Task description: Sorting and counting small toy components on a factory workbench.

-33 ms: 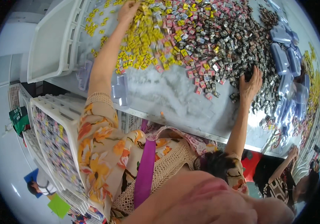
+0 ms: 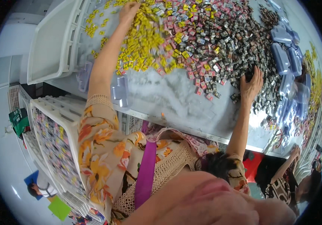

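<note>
A grey table point(image 2: 168, 99) holds a wide heap of small wrapped pieces: yellow ones point(image 2: 146, 41) at the left, pink and mixed ones point(image 2: 198, 33) in the middle, dark ones point(image 2: 243, 48) at the right. My left hand point(image 2: 129, 11) reaches far out and lies on the yellow pieces, its fingers curled over them; their tips are hidden. My right hand point(image 2: 252, 84) rests with fingers spread on the near edge of the dark pieces. Both arms wear flowered sleeves.
White plastic crates point(image 2: 52, 45) stand at the table's left end. A white basket point(image 2: 56, 138) full of small items sits below them. A clear plastic box point(image 2: 120, 92) lies near my left forearm. Clear lidded containers point(image 2: 285, 52) are stacked at the right. Another person point(image 2: 285, 180) sits at the lower right.
</note>
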`<state>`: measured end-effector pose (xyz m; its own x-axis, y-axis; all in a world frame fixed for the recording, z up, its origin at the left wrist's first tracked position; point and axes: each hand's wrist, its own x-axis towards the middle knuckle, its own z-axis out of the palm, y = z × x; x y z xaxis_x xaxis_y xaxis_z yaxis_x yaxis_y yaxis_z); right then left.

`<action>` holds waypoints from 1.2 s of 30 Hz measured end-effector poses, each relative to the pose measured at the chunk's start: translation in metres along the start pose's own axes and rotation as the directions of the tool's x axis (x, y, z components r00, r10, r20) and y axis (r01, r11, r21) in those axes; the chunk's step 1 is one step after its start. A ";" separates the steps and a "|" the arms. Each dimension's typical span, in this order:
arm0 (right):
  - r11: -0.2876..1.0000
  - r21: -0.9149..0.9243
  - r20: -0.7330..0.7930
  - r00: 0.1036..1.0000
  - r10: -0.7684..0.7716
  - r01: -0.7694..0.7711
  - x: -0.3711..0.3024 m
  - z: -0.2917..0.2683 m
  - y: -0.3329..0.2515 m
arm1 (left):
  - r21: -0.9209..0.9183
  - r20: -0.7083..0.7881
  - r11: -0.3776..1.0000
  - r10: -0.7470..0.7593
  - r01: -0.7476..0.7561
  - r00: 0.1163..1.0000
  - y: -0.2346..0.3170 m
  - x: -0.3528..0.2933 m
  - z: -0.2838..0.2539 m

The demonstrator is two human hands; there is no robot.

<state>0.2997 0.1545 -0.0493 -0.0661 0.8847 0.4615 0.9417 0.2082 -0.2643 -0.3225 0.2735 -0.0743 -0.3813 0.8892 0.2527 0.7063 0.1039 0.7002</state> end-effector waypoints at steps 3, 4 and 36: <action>0.999 -0.017 0.005 0.999 0.032 -0.032 -0.009 0.000 0.007 | -0.296 0.259 0.927 -0.155 0.231 0.953 0.092 -0.027 0.026; 0.999 -0.021 0.007 0.999 0.037 -0.036 -0.008 -0.001 0.008 | -0.310 0.458 0.933 -0.023 0.184 0.889 0.141 -0.038 0.025; 0.999 -0.025 0.097 0.994 0.041 -0.038 0.001 -0.012 -0.005 | 0.170 0.567 0.965 -0.262 0.201 0.781 0.165 0.113 0.092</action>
<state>0.2991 0.1497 -0.0372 -0.0595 0.9286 0.3662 0.9514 0.1637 -0.2606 -0.1942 0.4326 0.0080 -0.1446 0.9197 -0.3649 0.7062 0.3543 0.6130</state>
